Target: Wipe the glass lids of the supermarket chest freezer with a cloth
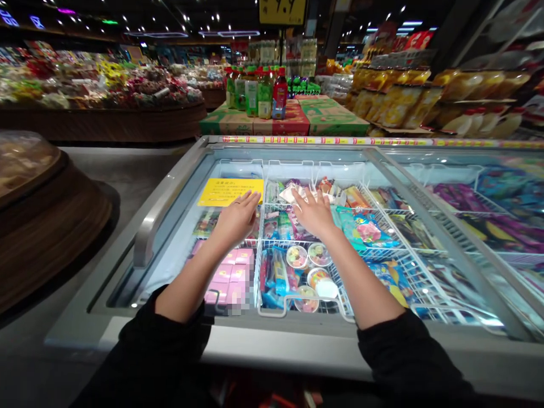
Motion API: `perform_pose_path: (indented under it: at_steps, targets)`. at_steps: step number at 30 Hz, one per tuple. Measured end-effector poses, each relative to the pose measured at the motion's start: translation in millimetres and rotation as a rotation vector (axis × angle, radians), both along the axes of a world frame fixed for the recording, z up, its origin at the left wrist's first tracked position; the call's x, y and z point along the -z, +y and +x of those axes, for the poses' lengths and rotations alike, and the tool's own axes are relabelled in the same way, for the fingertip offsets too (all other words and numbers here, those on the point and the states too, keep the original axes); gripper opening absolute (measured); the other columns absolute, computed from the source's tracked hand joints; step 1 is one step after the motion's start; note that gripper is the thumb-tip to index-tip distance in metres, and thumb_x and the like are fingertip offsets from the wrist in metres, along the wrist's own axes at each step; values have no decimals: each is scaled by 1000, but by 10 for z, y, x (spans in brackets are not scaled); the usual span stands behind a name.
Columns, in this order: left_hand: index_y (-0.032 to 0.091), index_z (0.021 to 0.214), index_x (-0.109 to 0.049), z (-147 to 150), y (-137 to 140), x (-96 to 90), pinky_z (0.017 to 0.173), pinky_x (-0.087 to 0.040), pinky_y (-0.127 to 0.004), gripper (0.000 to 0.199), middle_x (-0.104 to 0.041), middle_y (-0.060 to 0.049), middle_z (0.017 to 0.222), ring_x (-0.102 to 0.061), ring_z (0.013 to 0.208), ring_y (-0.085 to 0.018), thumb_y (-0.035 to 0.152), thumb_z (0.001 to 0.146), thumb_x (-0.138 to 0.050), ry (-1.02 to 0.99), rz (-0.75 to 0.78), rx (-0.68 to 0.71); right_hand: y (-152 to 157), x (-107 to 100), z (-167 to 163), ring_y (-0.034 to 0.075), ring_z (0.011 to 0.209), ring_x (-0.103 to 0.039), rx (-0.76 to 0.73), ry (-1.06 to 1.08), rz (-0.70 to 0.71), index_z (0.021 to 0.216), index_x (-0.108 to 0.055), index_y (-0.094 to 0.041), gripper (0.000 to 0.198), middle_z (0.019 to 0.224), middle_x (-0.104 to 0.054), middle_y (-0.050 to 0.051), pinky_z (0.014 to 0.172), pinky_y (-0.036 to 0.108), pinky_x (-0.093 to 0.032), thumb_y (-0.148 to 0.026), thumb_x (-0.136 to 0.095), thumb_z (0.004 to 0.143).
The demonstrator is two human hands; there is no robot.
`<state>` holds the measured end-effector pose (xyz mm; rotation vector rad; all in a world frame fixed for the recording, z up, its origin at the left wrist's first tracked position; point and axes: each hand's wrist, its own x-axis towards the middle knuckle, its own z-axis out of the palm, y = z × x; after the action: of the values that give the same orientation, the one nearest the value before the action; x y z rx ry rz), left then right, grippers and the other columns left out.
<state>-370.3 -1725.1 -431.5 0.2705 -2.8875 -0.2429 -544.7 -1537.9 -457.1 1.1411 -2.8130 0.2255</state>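
Both my hands reach out over the glass top of a chest freezer (170, 331). My left hand (238, 218) has its fingers stretched forward beside a yellow sign (212, 192), holding nothing. Spread fingers show on my right hand (313, 214), also with nothing in it, above packaged ice pops. Whether either palm touches the glass I cannot tell. Under the glass, white wire baskets (258, 266) hold pink boxes (232, 272), round cups (296, 256) and a teal bag (359, 226). A metal handle (147, 235) stands at the left of the lid.
Bottles (264, 93) stand on cardboard boxes (331, 116) behind the freezer. At the left are a round wooden display stand (51, 226) and a long counter of wrapped goods (127, 122). Packs of yellow jars (391, 105) are stacked at the right rear.
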Motion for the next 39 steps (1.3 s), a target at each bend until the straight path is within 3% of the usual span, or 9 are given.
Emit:
perform_pose_path:
  at_steps: [7,11,14,19,24,27,33,36,39]
  targets:
    - [12,159,-48,113,-67,27,130,-37,-43,55,-49,-10,165,-42,157,-25,14,104,-41,-3,13,42,114,-27,148,31,163,-25,-256,-113,62,167,-40,-31,58,174,-35,0,132,59,-22,-37,-30,110]
    - [18,158,-51,266,-196,119,128,-40,-45,56,-51,-8,164,-43,156,-24,13,103,-43,-8,35,78,222,-61,102,32,162,-29,-113,-131,69,168,-37,-32,59,175,-33,1,131,61,-26,-40,-26,111]
    - [18,157,-52,328,-302,164,129,-38,-44,53,-51,-7,164,-43,157,-23,16,105,-42,-19,36,75,-7,-83,15,36,162,-26,37,-116,89,169,-34,-25,61,176,-31,5,131,61,-23,-38,-25,110]
    - [18,158,-50,364,-406,130,130,-38,-41,55,-49,-7,165,-41,157,-22,13,104,-43,-1,27,24,-380,-68,101,35,163,-25,-26,-96,92,168,-37,-30,59,176,-32,3,131,60,-23,-35,-28,110]
    - [17,158,-52,434,-408,48,132,-35,-41,54,-49,-6,165,-39,158,-23,12,104,-44,9,46,21,3,-46,286,30,164,-23,-235,-137,92,167,-35,-40,57,177,-29,-4,133,58,-21,-42,-28,111]
    - [18,158,-52,452,-410,12,131,-36,-43,55,-48,-5,166,-39,159,-23,11,104,-44,1,75,13,191,-67,204,29,164,-23,-253,-164,115,168,-32,-39,58,176,-29,-4,133,56,-23,-45,-27,111]
    - [19,160,-49,434,-556,43,131,-37,-41,61,-45,-3,168,-36,160,-21,9,101,-45,-47,176,-57,-371,-65,1,38,163,-23,40,-127,97,170,-31,-23,63,177,-28,8,131,63,-21,-41,-25,110]
    - [18,161,-48,442,-624,84,129,-40,-40,65,-44,-3,168,-34,161,-21,5,98,-44,-64,202,-79,-567,-38,156,36,163,-22,-50,-132,97,170,-32,-26,62,177,-28,5,132,62,-20,-39,-24,110]
    - [17,161,-47,449,-602,91,130,-37,-40,64,-43,-4,169,-34,161,-21,5,97,-43,-76,197,-42,-393,-30,423,31,165,-19,-201,-141,110,170,-30,-32,62,178,-27,-1,134,57,-18,-43,-19,111]
